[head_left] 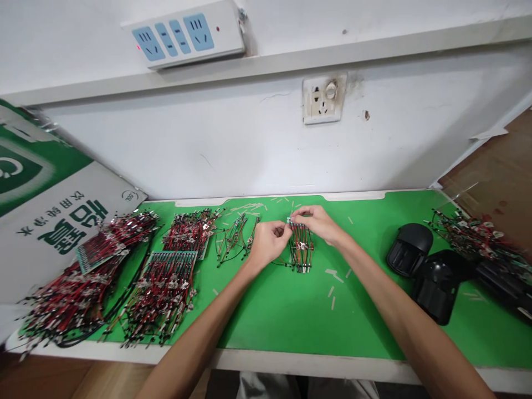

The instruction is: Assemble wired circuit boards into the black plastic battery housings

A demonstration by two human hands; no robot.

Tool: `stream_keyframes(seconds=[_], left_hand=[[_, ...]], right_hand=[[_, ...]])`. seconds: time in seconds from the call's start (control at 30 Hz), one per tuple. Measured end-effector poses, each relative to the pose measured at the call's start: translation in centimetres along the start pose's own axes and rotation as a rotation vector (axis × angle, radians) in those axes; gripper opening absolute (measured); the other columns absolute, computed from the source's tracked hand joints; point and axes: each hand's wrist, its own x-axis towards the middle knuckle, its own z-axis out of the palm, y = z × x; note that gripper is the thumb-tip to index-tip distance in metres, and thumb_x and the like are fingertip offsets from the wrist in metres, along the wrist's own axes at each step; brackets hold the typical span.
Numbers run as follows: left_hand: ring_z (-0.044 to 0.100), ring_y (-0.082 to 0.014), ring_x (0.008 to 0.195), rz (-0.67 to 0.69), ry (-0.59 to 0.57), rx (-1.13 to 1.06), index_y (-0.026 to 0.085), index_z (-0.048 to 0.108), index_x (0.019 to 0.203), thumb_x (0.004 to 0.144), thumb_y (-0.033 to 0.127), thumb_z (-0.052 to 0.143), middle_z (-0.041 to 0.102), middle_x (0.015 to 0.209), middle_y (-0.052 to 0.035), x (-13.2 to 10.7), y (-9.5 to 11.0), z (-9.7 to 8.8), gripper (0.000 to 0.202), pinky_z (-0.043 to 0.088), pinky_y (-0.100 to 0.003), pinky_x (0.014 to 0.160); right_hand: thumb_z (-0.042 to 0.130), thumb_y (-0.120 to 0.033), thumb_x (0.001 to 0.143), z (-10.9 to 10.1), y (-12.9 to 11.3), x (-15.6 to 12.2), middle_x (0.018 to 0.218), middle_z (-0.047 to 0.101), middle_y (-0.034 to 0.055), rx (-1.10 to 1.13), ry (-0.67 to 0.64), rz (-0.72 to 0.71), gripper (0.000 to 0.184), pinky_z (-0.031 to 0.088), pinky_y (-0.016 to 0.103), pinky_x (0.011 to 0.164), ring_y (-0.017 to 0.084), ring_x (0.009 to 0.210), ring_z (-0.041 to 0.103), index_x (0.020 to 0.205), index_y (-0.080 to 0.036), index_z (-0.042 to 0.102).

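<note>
A small circuit board with red, black and brown wires [301, 246] lies on the green mat in front of me, its wires spread toward me. My left hand [270, 241] is closed in a pinch at the upper left corner of this board; what sits between the fingertips is too small to make out. On the board's far edge, the thumb and bent fingers of my right hand [316, 223] grip it from the right. Just left of my left hand lie a few loose wired pieces [235, 238].
Wired board panels [164, 293] are piled on the left beside a green and white carton [54, 205]. Pale strips [334, 275] litter the mat [282, 321]. Black plastic housings [438, 282] and more wired pieces [477, 235] lie at right. A wall with sockets [324, 100] stands behind.
</note>
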Motion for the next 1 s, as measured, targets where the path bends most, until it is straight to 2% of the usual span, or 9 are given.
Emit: stream_keyframes(seconds=[0.1, 0.2, 0.37, 0.43, 0.53, 0.67, 0.77, 0.9, 1.0], left_hand=[[0.027, -0.0071, 0.051, 0.008, 0.061, 0.077, 0.018, 0.043, 0.049, 0.083, 0.04, 0.052, 0.029, 0.052, 0.0052, -0.1, 0.0, 0.5, 0.042, 0.021, -0.025, 0.055], [0.031, -0.0076, 0.05, -0.033, 0.083, 0.178, 0.017, 0.046, 0.047, 0.081, 0.037, 0.054, 0.034, 0.049, 0.0046, 0.0, 0.0, 0.3, 0.039, 0.024, -0.026, 0.056], [0.051, -0.0158, 0.053, -0.165, -0.039, 0.514, 0.018, 0.065, 0.053, 0.079, 0.032, 0.056, 0.058, 0.051, -0.0037, 0.2, 0.6, -1.6, 0.031, 0.035, -0.029, 0.06], [0.06, -0.0218, 0.06, -0.173, -0.078, 0.681, 0.018, 0.071, 0.059, 0.079, 0.033, 0.056, 0.067, 0.06, -0.0097, 0.2, 0.7, -2.2, 0.029, 0.04, -0.031, 0.063], [0.067, -0.0281, 0.069, -0.154, -0.1, 0.83, 0.017, 0.075, 0.069, 0.08, 0.034, 0.055, 0.072, 0.07, -0.0145, 0.1, 0.8, -2.5, 0.028, 0.044, -0.034, 0.065], [0.067, -0.0263, 0.07, -0.084, -0.1, 0.786, 0.019, 0.073, 0.072, 0.082, 0.031, 0.055, 0.071, 0.07, -0.0103, -0.1, 1.1, -2.2, 0.023, 0.043, -0.033, 0.066], [0.064, -0.0211, 0.069, 0.017, -0.08, 0.595, 0.02, 0.071, 0.08, 0.084, 0.028, 0.057, 0.07, 0.073, -0.0046, -0.3, 1.4, -2.0, 0.017, 0.044, -0.032, 0.068], [0.064, -0.0195, 0.086, 0.248, -0.239, 0.347, 0.022, 0.071, 0.1, 0.085, 0.024, 0.06, 0.07, 0.089, -0.0017, -0.6, 1.4, -2.0, 0.018, 0.047, -0.033, 0.081], [0.062, -0.0219, 0.096, 0.322, -0.345, 0.343, 0.022, 0.071, 0.093, 0.09, 0.024, 0.058, 0.068, 0.095, -0.0035, -0.5, 1.0, -1.9, 0.013, 0.048, -0.039, 0.092]], right_hand=[[0.075, -0.021, 0.074, 0.2, 0.4, 0.0, 0.082, 0.075, 0.0041, -0.051, 0.021, -0.018, 0.007, 0.05, 0.032, 0.08, 0.019, 0.081, 0.066, 0.079, -0.017, 0.078], [0.076, -0.018, 0.074, 0.2, 0.6, 0.1, 0.081, 0.075, 0.0039, -0.083, 0.01, -0.017, 0.006, 0.05, 0.033, 0.079, 0.019, 0.078, 0.066, 0.079, -0.017, 0.079], [0.078, -0.017, 0.077, -1.2, 0.1, 0.3, 0.089, 0.077, 0.0048, -0.093, 0.005, -0.017, 0.005, 0.053, 0.035, 0.088, 0.019, 0.084, 0.069, 0.082, -0.018, 0.078], [0.081, -0.019, 0.079, -2.2, -0.2, 0.2, 0.092, 0.077, 0.0055, -0.097, 0.004, -0.012, 0.006, 0.054, 0.037, 0.09, 0.02, 0.087, 0.07, 0.084, -0.019, 0.079], [0.08, -0.023, 0.085, -3.5, -0.5, 0.1, 0.094, 0.077, 0.006, -0.08, -0.03, 0.042, 0.008, 0.054, 0.038, 0.091, 0.02, 0.087, 0.07, 0.092, -0.019, 0.079], [0.078, -0.021, 0.089, -4.1, -0.8, -0.2, 0.095, 0.077, 0.0066, -0.057, -0.092, 0.103, 0.011, 0.055, 0.039, 0.092, 0.02, 0.087, 0.07, 0.1, -0.019, 0.078], [0.08, -0.019, 0.086, -4.0, -1.0, -0.4, 0.099, 0.077, 0.0073, -0.081, -0.151, 0.092, 0.013, 0.055, 0.041, 0.094, 0.021, 0.092, 0.07, 0.099, -0.02, 0.078], [0.08, -0.018, 0.084, -3.8, -0.9, -0.4, 0.102, 0.077, 0.006, -0.077, -0.197, 0.051, 0.016, 0.053, 0.039, 0.096, 0.02, 0.093, 0.069, 0.099, -0.021, 0.08], [0.08, -0.019, 0.082, -3.7, -0.7, -0.4, 0.097, 0.077, 0.0047, -0.068, -0.2, 0.052, 0.016, 0.055, 0.038, 0.091, 0.02, 0.089, 0.069, 0.098, -0.022, 0.08]])
